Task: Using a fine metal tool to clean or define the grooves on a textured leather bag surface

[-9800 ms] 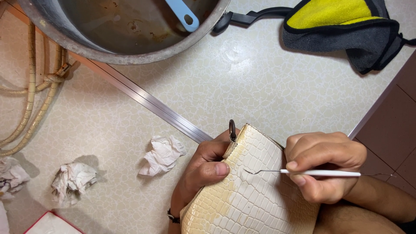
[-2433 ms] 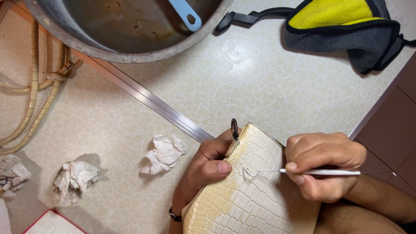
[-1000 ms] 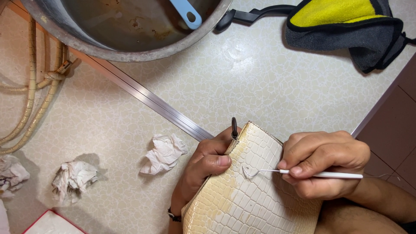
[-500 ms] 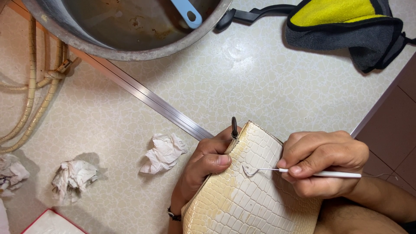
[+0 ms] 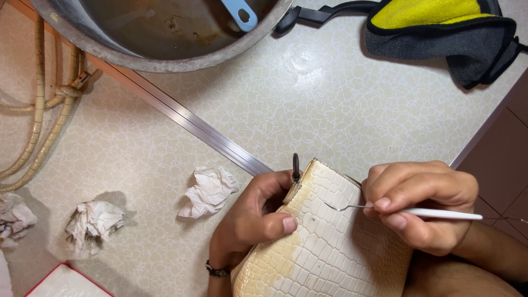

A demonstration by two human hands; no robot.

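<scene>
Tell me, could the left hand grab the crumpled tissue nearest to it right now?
Probably yes, but not freely: the crumpled tissue lies just beside the left hand with bare floor between, yet that hand is gripping the cream scaly bag and would have to let go.

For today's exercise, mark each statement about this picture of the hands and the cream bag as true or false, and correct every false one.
1. The left hand steadies the cream scale-textured bag with its thumb on top. True.
2. The right hand holds a pair of scissors. False: it pinches a thin white-handled tool whose hooked metal tip points at the bag.
3. Crumpled tissues lie on the floor to the left of the bag. True.
4. The metal basin at the top is overturned. False: it stands open side up, with a blue handle inside.
</scene>
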